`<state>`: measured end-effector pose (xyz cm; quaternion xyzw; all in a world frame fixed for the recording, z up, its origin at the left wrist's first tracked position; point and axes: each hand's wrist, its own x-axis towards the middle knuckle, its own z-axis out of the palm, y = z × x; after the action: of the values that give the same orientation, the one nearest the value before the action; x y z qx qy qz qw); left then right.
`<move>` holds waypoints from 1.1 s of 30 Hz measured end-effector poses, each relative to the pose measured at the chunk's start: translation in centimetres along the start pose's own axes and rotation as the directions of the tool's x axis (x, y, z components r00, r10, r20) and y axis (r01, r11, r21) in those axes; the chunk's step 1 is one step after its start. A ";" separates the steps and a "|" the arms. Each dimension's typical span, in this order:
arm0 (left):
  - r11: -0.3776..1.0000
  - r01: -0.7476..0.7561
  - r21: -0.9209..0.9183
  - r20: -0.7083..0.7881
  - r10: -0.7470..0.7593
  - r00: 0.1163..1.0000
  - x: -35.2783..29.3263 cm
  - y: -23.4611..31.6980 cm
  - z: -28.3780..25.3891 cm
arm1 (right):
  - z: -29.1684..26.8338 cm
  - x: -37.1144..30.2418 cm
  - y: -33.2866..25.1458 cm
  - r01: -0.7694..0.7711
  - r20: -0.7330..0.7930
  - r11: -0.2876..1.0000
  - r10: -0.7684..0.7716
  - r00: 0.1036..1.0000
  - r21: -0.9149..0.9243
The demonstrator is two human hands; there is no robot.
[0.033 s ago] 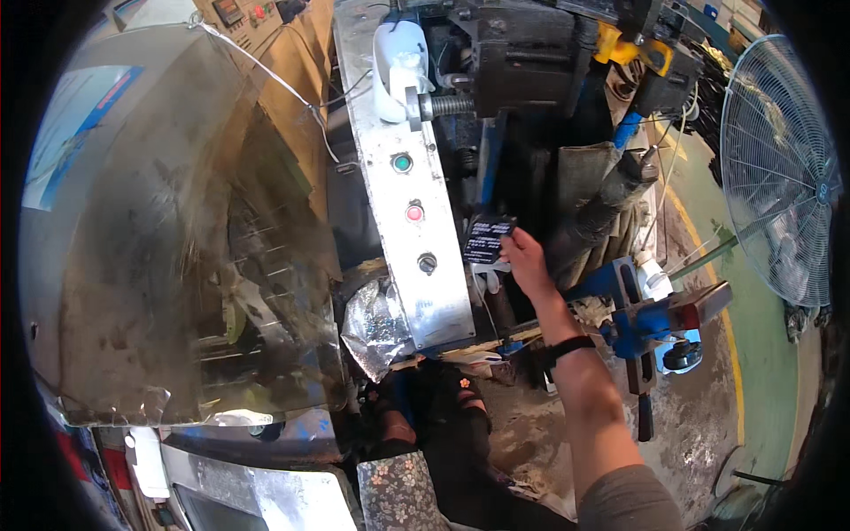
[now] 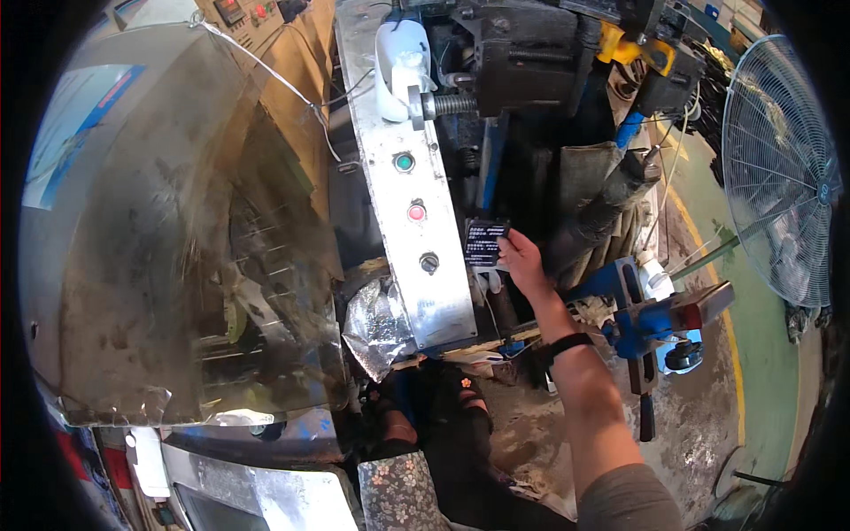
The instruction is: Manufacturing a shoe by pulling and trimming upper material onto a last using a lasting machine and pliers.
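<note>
My right hand (image 2: 524, 262) reaches up from the lower right, a black band (image 2: 567, 342) on its wrist. Its fingers grip the right edge of a small black card (image 2: 484, 242) with white print, held just to the right of a long silver control panel (image 2: 443, 292). That panel carries a green button (image 2: 404, 162), a red button (image 2: 416, 211) and a dark knob (image 2: 429, 262). Dark machine parts sit behind the card. My left hand is out of the picture.
A large scuffed clear guard (image 2: 168, 239) fills the left. A blue vise (image 2: 651, 317) stands right of my forearm and a caged fan (image 2: 779, 168) at the far right. Crumpled foil (image 2: 376, 320) lies below the panel. A white bottle (image 2: 397, 62) sits at the panel's top.
</note>
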<state>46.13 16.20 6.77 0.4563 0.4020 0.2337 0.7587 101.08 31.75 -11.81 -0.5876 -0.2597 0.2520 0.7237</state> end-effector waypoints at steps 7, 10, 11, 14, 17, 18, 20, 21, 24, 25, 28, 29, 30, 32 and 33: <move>0.995 0.045 -0.085 -0.122 -0.055 0.991 -0.6 -1.1 0.0 | -0.1 2.9 0.9 -0.081 0.149 0.991 0.096 0.984 -0.105; 0.990 0.050 -0.131 -0.155 -0.070 0.986 0.2 -1.8 -0.1 | -0.1 3.1 0.6 -0.129 0.118 0.983 0.145 0.982 -0.133; 0.988 0.049 -0.144 -0.172 -0.074 0.982 0.4 -2.0 -0.3 | 0.3 3.1 0.4 -0.121 0.182 0.986 0.140 0.973 -0.112; 0.995 0.024 -0.092 -0.166 -0.039 0.985 0.2 -2.1 -0.6 | 0.4 2.8 0.1 -0.056 0.191 0.996 0.069 0.979 -0.074; 1.000 -0.005 -0.020 -0.147 0.002 0.989 -0.1 -2.4 -0.8 | 0.8 2.0 0.5 0.040 0.128 0.999 -0.035 0.991 -0.035; 1.000 -0.015 0.006 -0.142 0.016 0.990 -0.1 -2.5 -0.9 | 1.3 1.7 0.4 0.089 0.076 0.996 -0.087 0.993 -0.029; 0.998 -0.034 0.055 -0.128 0.040 0.991 -0.1 -2.7 -1.1 | 1.9 1.4 0.2 0.039 0.017 0.997 -0.038 0.999 -0.074; 0.998 -0.032 0.055 -0.125 0.039 0.991 -0.1 -2.7 -1.1 | 2.2 1.3 0.2 -0.013 -0.044 0.993 0.008 0.999 -0.118; 0.998 -0.049 0.048 -0.126 0.054 0.991 -0.1 -2.6 -1.0 | 2.5 1.8 -0.3 0.053 -0.023 0.965 -0.061 0.998 -0.258; 0.998 -0.054 0.045 -0.128 0.059 0.990 -0.1 -2.6 -1.0 | 2.6 1.9 -0.5 0.082 0.000 0.912 -0.090 0.996 -0.403; 0.997 -0.076 0.028 -0.126 0.079 0.989 0.2 -2.5 -0.7 | 2.2 2.2 -0.7 0.040 -0.005 0.889 -0.048 0.999 -0.457; 0.996 -0.084 0.024 -0.130 0.086 0.988 0.2 -2.5 -0.6 | 2.3 2.2 -0.8 0.019 -0.007 0.878 -0.025 1.000 -0.478; 0.996 -0.092 0.021 -0.134 0.094 0.987 0.2 -2.4 -0.5 | 2.4 2.2 -1.0 0.019 -0.004 0.878 -0.024 1.000 -0.478; 0.994 -0.107 0.018 -0.141 0.108 0.984 0.2 -2.3 -0.4 | 2.4 2.3 -1.1 -0.025 -0.005 0.911 0.025 1.000 -0.411; 0.994 -0.107 0.019 -0.144 0.108 0.984 0.2 -2.1 -0.3 | 2.4 2.3 -1.0 -0.026 -0.004 0.912 0.027 1.000 -0.409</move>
<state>45.95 15.55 4.75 0.4635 0.4323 0.3046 0.7110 101.18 34.84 -10.27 -0.7292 -0.2995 0.2023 0.5811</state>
